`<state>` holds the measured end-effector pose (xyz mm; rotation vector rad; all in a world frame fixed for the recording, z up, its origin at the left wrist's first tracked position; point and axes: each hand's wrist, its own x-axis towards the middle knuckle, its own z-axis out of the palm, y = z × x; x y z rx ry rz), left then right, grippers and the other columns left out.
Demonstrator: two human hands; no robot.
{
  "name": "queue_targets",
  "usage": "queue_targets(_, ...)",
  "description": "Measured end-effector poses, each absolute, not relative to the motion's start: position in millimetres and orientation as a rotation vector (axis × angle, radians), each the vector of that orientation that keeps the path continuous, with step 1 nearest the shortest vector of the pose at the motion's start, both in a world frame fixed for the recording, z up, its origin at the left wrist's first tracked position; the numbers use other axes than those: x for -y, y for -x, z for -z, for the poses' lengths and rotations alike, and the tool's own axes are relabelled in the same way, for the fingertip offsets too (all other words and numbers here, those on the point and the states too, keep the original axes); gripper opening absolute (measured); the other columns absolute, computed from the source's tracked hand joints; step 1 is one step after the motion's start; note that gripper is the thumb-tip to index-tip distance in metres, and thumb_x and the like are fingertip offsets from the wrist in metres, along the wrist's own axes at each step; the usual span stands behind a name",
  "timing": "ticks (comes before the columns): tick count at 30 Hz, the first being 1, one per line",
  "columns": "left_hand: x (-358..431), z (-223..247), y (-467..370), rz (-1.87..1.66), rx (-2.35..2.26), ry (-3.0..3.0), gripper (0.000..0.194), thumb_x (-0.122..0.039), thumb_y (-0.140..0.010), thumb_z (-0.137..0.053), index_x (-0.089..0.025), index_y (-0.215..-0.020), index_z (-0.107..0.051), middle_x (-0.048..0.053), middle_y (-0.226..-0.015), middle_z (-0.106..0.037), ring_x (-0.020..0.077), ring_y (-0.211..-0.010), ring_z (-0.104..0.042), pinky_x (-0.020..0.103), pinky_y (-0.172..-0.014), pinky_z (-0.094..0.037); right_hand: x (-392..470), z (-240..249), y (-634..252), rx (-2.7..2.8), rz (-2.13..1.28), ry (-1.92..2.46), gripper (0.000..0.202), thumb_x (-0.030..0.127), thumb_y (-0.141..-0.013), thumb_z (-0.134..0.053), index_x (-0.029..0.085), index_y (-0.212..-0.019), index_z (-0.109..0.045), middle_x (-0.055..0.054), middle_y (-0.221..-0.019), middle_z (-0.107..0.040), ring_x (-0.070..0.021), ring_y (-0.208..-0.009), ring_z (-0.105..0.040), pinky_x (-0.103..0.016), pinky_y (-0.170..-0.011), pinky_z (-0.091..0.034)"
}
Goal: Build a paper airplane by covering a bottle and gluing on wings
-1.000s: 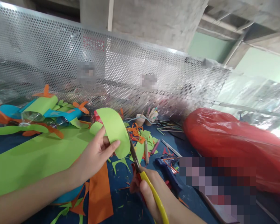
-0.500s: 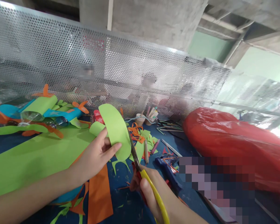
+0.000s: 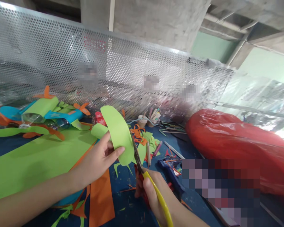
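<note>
My left hand [image 3: 103, 159] pinches a rounded, elongated piece of light green paper [image 3: 118, 135] between thumb and fingers, raised over the table. In my right hand [image 3: 153, 189] are scissors [image 3: 157, 192] with yellow and red handles. Their dark blades point up and away, lying along the right edge of the green paper. Part of the red handle is hidden behind my fingers. Beneath my left forearm lie a large light green sheet [image 3: 44, 157] and an orange paper strip [image 3: 101, 198].
Bottle crafts wrapped in coloured paper [image 3: 40, 108] stand back left. Green and orange scraps [image 3: 151, 142], markers [image 3: 157, 148], pen cups [image 3: 154, 117] and a blue glue gun [image 3: 171, 176] lie ahead. A red plastic bag [image 3: 227, 142] fills the right. Behind runs a perforated metal screen [image 3: 130, 66].
The green paper and both hands have shifted very slightly to the right. The scissors remain at the paper's right edge, and both grips are unchanged.
</note>
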<state>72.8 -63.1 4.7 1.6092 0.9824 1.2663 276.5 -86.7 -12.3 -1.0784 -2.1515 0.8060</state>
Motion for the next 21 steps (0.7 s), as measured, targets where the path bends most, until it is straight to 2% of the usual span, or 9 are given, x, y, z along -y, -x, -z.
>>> queue_targets(6, 62.7, -3.4, -73.3, -1.271, -0.974, -1.587, 0.037, -0.040, -0.088, -0.058, -0.024, -0.118, -0.042, 0.000, -0.075, -0.064, 0.0271, -0.089, -0.067, 0.038, -0.074, -0.054, 90.1, 6.5, -275.1, 2.135, -0.764, 1.134, 0.061, 0.073, -0.086, -0.013, 0.023, -0.062, -0.037, 0.003, -0.046, -0.039, -0.0116, -0.045, -0.038, -0.024, -0.042, -0.028)
queue_targets(14, 63.5, -6.4, -74.3, -1.260, -0.974, -1.555, 0.038, -0.039, -0.088, -0.057, -0.024, -0.120, -0.041, -0.001, -0.073, -0.062, 0.0272, -0.090, -0.067, 0.037, -0.073, -0.054, 86.6, 13.5, -274.7, 2.117, -0.711, 1.113, 0.061, 0.074, -0.085, -0.014, 0.023, -0.060, -0.035, 0.003, -0.048, -0.036, -0.0118, -0.047, -0.036, -0.024, -0.042, -0.025)
queue_targets(21, 63.9, -5.3, -73.8, -1.286, -0.990, -1.559, 0.037, -0.039, -0.087, -0.058, -0.023, -0.117, -0.043, 0.002, -0.080, -0.067, 0.0257, -0.085, -0.068, 0.036, -0.070, -0.055, 87.9, 9.1, -274.4, 2.109, -0.756, 1.099, 0.062, 0.077, -0.084, -0.014, 0.022, -0.062, -0.035, 0.004, -0.049, -0.034, -0.0111, -0.048, -0.033, -0.024, -0.043, -0.024)
